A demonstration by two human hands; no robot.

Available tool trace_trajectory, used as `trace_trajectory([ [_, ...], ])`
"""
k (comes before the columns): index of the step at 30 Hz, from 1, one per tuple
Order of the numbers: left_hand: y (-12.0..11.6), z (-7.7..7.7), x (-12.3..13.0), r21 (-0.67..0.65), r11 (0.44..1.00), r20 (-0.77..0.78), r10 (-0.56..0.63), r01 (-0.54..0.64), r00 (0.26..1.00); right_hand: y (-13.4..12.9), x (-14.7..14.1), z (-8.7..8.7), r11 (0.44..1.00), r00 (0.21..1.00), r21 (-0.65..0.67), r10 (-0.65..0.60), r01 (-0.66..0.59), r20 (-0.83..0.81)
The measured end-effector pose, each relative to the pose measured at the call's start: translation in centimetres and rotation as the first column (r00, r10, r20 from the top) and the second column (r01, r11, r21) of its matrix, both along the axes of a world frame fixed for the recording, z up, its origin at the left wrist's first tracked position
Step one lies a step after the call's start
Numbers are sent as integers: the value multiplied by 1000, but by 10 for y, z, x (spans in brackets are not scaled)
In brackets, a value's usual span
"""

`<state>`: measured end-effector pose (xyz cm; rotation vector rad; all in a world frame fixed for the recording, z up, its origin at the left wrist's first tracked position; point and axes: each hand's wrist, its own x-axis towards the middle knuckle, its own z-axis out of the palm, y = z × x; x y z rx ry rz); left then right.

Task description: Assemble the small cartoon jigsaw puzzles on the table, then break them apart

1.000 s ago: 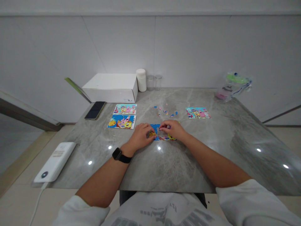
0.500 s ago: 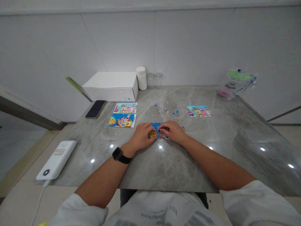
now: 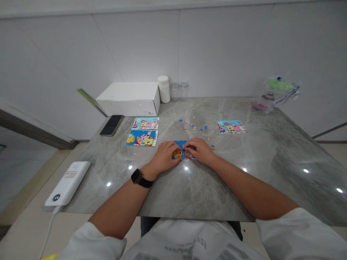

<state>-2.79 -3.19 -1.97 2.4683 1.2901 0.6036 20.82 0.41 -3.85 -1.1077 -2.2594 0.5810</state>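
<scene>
Puzzle lies flat on the grey table, between the two hands and near the person. Part-assembled by look: blue along the top, yellow at the left, a greyish gap near the middle.

Left hand: thumb and fingers set wide apart in an arc about the puzzle's left part, fingertips down at it. Right hand: thumb and fingers drawn into a narrow pinch over the middle; cannot tell whether a piece sits inside it. Its palm hides the puzzle's right part.

Loose pieces lie scattered beyond the hands, a couple just past the right hand. Printed cards lie flat on either side: a blue card to the left, a pink card to the right.

Handling (judged): pieces very light, thin, fairly stiff, probably card; tabs likely to bend or fray under force. Table looks glossy, so the puzzle may slide and its joints open. Best hold for a piece: fingertip pinch at opposite edges, clear of the tabs. For the puzzle: light flat pressure near the outer edge; lifting by one corner risks breaking it apart.
</scene>
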Motion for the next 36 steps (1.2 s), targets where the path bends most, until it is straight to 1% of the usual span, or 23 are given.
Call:
trace_trajectory([
  [7,0,-3,-1,-1,1000,-20,-9,9,1000,-4,-2,1,999,999,-32,32,-31,14],
  [14,-1,-1,1,-18,1000,-19,-12,11,1000,-3,-2,2,1000,996,10,22,-23,88],
  [20,0,-3,0,-12,1000,-53,-18,18,998,-3,-1,0,998,995,40,42,-46,89],
  [28,0,-4,0,-11,1000,-43,-12,12,999,-1,0,-3,997,992,53,55,-62,112],
  [32,-2,-1,1,-7,1000,-44,-7,7,999,-2,-1,-2,996,990,65,48,-57,132],
  [36,-2,-2,1,-10,1000,-48,-2,2,999,-5,-2,-1,995,984,95,23,-40,174],
])
